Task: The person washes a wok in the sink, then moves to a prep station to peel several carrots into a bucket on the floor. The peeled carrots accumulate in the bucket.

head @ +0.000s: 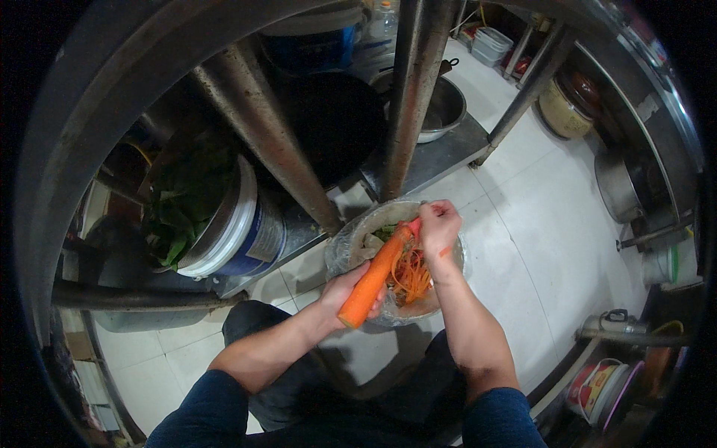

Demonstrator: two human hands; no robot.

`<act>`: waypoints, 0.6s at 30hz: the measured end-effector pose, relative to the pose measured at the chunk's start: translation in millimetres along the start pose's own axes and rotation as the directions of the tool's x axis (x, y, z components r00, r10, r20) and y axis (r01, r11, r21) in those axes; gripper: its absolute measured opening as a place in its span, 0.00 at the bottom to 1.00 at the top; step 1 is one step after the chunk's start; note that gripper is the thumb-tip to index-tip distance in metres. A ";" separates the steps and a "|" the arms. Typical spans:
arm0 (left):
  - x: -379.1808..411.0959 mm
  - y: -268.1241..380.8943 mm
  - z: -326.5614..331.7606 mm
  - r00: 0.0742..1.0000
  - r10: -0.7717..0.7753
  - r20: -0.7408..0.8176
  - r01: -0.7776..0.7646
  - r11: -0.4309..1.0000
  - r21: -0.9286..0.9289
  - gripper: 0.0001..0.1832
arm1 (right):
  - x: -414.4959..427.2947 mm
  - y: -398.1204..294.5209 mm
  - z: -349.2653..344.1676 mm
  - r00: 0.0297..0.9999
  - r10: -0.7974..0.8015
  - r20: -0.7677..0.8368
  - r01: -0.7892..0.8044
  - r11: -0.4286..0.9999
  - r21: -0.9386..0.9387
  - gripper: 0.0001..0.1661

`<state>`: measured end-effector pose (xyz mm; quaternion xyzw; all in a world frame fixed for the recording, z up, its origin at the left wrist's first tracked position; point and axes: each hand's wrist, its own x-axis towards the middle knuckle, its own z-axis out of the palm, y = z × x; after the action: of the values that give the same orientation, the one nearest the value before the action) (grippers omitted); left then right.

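Note:
My left hand point(343, 288) grips a large peeled-looking carrot point(374, 275) near its thick, cut end. The carrot slants up and away over a bin point(339, 259) lined with clear plastic. At its far end my right hand point(441, 227) is closed around a pinkish-red tool point(413, 225), which looks like a peeler; its blade is hidden. A small orange scrap point(445, 252) sticks to my right wrist. Below the carrot, orange peelings point(411, 280) lie in the bin, with some green leaf scraps point(385, 232) beside them.
Metal table legs point(411, 95) rise just beyond the bin. To the left, a white and blue bucket point(255, 241) holds leafy greens point(182, 218). A metal pan point(448, 103) stands on the low shelf point(448, 151). A ceramic jar point(566, 109) and a metal pot point(615, 187) are at right.

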<state>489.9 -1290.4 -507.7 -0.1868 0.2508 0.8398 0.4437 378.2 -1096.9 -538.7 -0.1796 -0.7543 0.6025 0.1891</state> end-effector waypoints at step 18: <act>8.7 7.7 0.2 0.968 0.156 -0.199 -0.201 0.953 -0.229 0.30 | -102.2 -78.9 -12.4 0.847 0.090 0.523 -0.177 0.977 0.118 0.05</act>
<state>478.8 -1288.4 -510.2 -0.2914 0.1988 0.8812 0.3147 469.3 -1153.9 -466.2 -0.0482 -0.7114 0.6995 -0.0481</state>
